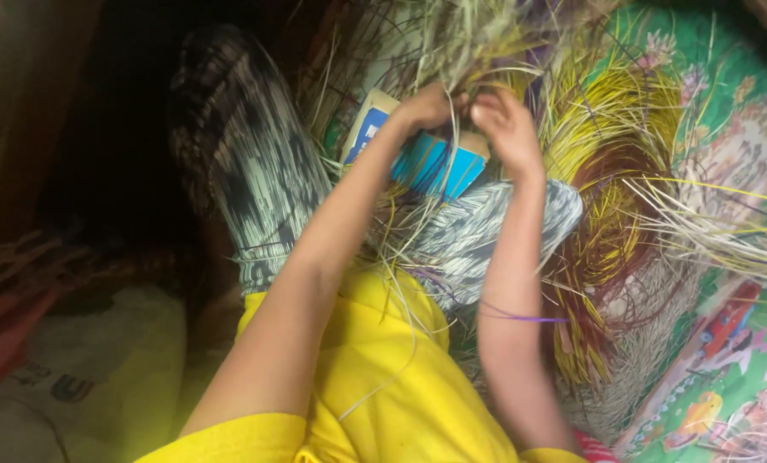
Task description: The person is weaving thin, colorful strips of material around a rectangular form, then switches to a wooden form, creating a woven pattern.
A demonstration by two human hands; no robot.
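My left hand [426, 107] and my right hand [508, 129] meet just above my lap, fingers pinched on thin pale straw strands [452, 129] that trail down over my knees. Directly under the hands lies a blue and white woven piece [431, 163], partly covered by my left wrist. A purple strand [521, 317] crosses my right forearm. I sit with patterned grey trousers [255, 171] and a yellow top [383, 377].
A coiled bundle of yellow and dark red strands [606, 189] lies to the right on a colourful printed mat [727, 360]. Loose pale straw [718, 223] spreads over the mat. A pale sack [100, 360] lies at lower left; the upper left is dark.
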